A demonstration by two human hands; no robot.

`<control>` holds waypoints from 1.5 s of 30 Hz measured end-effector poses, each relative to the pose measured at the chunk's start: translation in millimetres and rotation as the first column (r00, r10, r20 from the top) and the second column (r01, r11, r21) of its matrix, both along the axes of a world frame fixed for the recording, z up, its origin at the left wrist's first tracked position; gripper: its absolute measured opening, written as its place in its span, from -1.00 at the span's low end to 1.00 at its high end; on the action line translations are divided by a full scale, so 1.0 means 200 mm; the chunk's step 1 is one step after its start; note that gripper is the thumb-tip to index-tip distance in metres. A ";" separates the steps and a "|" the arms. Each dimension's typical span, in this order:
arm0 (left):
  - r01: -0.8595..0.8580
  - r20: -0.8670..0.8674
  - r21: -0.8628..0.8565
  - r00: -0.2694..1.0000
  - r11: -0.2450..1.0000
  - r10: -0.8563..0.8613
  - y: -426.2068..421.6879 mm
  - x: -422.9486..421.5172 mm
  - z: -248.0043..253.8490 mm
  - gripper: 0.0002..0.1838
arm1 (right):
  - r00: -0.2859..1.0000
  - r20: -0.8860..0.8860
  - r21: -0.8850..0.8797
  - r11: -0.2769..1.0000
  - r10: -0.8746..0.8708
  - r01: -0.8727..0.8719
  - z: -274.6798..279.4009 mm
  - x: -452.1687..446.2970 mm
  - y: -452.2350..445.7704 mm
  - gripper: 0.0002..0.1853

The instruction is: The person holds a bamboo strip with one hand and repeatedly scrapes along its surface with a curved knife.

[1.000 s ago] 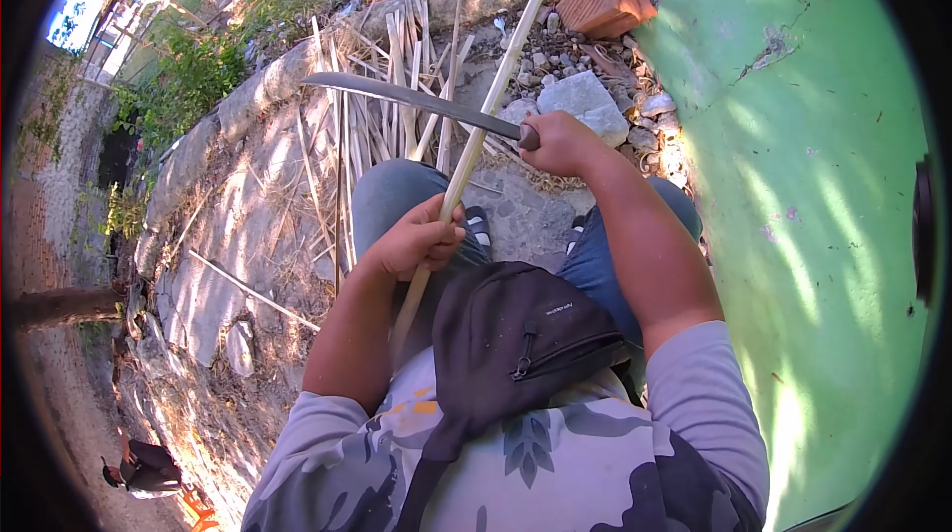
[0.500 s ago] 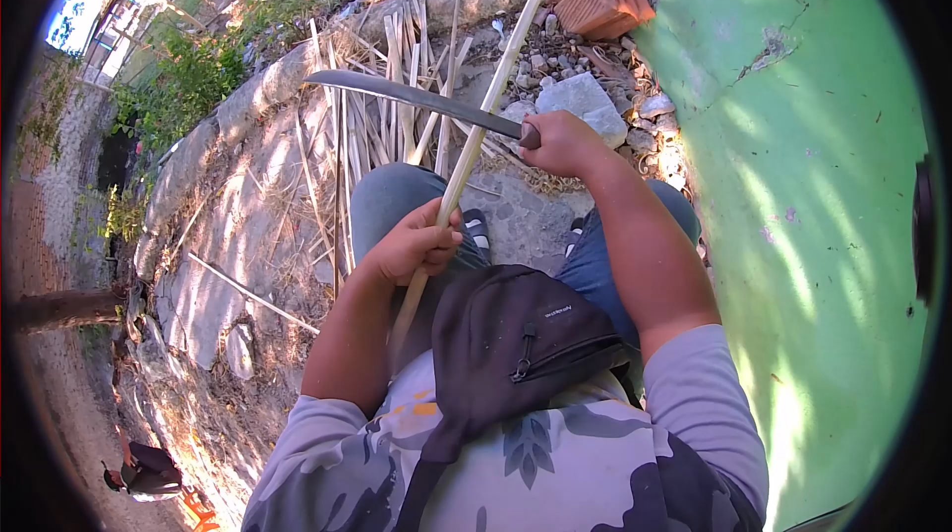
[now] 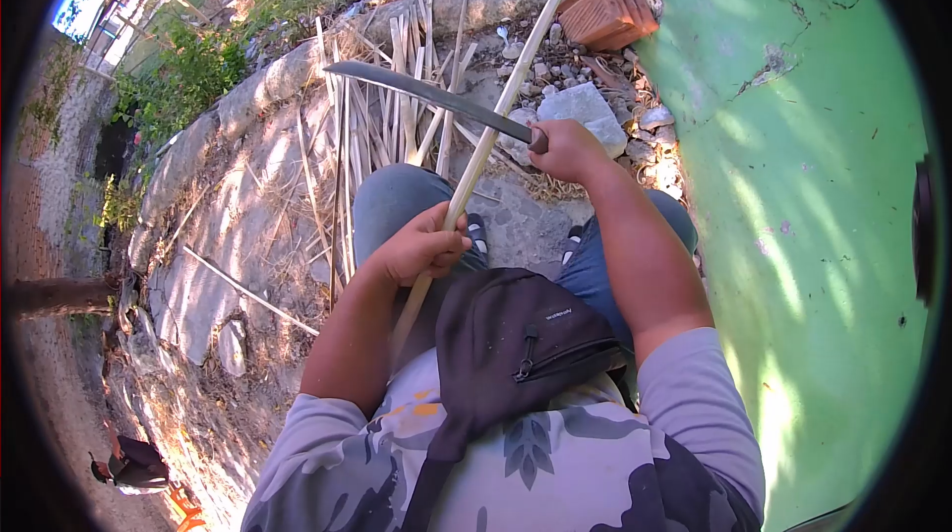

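The brown handle (image 3: 538, 141) of the dark, curved metal machete (image 3: 426, 91) lies mostly hidden inside the right hand (image 3: 571, 151). The left hand (image 3: 420, 246) covers a stretch of the long, pale, wood-like strip (image 3: 533, 46), whose near end blurs below that grip (where it stops, I cannot tell). Lower right of the grip, pale lettering (image 3: 558, 314) on the black fabric bag (image 3: 491, 339) is too small to read.
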State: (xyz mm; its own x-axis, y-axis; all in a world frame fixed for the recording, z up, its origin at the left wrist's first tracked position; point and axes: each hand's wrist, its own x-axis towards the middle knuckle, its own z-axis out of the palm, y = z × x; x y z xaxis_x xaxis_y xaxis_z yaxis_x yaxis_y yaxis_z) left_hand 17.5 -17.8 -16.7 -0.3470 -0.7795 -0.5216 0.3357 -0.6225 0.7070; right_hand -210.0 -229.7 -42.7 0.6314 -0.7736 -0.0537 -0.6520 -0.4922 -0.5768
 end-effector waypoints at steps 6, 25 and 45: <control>-0.031 -0.095 0.003 0.995 1.000 0.031 0.01 0.01 -0.01 -0.71 | 0.975 0.068 -0.089 0.975 0.210 -0.204 0.06 0.02 0.09 -0.77; -0.010 -0.048 -0.020 0.999 1.000 0.009 -0.01 0.00 0.00 -0.75 | 0.978 0.066 -0.093 0.977 0.200 -0.193 0.05 0.01 0.07 -0.79; 0.011 -0.106 0.006 0.994 1.000 -0.011 0.00 0.00 0.01 -0.73 | 0.974 0.001 -0.130 0.966 0.226 -0.224 0.06 0.00 0.08 -0.78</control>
